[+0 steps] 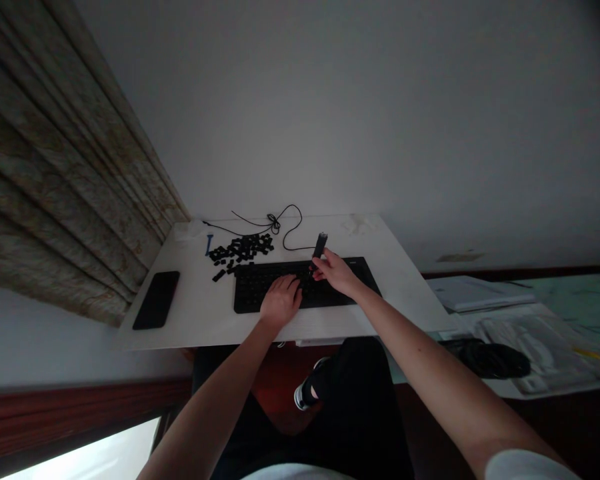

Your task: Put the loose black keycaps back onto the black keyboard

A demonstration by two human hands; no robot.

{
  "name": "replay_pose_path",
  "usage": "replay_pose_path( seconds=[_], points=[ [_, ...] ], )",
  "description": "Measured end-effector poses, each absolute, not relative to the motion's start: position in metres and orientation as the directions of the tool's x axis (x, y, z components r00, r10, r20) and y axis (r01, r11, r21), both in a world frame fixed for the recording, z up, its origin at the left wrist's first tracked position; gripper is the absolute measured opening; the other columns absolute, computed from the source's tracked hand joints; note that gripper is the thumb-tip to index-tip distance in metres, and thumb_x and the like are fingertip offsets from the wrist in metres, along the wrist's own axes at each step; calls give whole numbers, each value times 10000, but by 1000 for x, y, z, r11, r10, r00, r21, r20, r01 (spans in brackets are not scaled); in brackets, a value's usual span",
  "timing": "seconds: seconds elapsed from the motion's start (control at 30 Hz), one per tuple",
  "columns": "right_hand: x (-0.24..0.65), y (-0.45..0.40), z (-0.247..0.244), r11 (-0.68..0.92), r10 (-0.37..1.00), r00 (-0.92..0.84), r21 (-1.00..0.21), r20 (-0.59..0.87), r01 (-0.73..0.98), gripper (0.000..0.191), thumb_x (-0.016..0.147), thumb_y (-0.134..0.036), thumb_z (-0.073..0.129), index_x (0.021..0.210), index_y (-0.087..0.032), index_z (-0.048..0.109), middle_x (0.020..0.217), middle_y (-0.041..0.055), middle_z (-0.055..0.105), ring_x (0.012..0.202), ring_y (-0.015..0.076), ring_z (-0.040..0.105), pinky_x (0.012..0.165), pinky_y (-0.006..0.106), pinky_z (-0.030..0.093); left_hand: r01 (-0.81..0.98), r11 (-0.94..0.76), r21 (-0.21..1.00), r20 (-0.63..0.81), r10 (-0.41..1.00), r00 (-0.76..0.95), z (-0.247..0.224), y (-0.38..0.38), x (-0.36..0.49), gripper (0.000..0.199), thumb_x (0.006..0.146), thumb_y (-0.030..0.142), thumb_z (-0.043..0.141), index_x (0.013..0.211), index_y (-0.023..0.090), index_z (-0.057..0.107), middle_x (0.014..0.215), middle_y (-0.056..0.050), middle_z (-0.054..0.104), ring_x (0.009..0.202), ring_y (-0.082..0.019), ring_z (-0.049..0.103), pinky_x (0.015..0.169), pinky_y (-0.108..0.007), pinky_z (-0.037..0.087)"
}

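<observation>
A black keyboard [270, 299] lies on the white table, its cable running off behind it. My left hand [281, 300] rests on the middle of the keyboard, palm down with the fingers stretched out. Over the keyboard's right half, my right hand [334, 272] grips a dark stick-shaped tool [321, 245], held tilted with its pale end up; its exact kind cannot be made out. The tool's lower end points down at the keys, close to my left fingertips. Behind the keyboard's left end lies a heap of loose black keycaps [243, 248].
A black phone [157, 300] lies at the table's left side. Near the keycaps is a small blue tool [209, 245]. A thin black cable [293, 205] curls along the back by the wall. To the right, lower down, are papers [480, 293] and a black bundle [495, 359].
</observation>
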State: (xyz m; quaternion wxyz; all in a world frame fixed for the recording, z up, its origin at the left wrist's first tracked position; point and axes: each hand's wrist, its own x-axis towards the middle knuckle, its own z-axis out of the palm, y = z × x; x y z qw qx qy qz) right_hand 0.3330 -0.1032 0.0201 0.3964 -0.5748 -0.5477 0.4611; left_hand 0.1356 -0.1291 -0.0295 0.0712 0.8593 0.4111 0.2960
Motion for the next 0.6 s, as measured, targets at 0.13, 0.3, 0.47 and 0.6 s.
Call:
replay_pose_path(
  seconds=[0.13,0.3,0.47,0.6],
  points=[
    [334,-99,19,-78,992,-65,-946,-104,315,232,951,-417,510,1075,-221,500,833,19,666,619,121,648,586,248,573,659,-652,376,451,750,484,-29,-129,135,281,927,208,495,1164,182,642,1212,-126,650,1146,-263,607,1028,-466,503],
    [335,-95,20,-5,988,-131,-866,-82,501,209,957,-346,539,1113,-211,508,773,19,675,635,151,667,593,253,552,660,-656,368,450,746,491,-28,-129,135,278,922,197,498,1164,166,632,1208,-131,647,1146,-264,602,1017,-454,509],
    [336,-95,19,76,983,-180,-826,-32,559,194,942,-258,574,1115,-207,502,803,38,699,703,175,693,636,269,555,672,-657,341,456,741,494,-28,-129,135,273,924,200,503,1165,174,626,1197,-115,650,1136,-256,604,1006,-447,516],
    [341,-95,18,119,974,-226,-845,-3,522,252,910,-192,597,1138,-209,492,820,39,702,743,190,697,665,294,563,675,-658,333,456,739,495,-27,-130,134,264,922,199,507,1155,165,626,1194,-116,652,1131,-257,606,1001,-437,520]
  ],
)
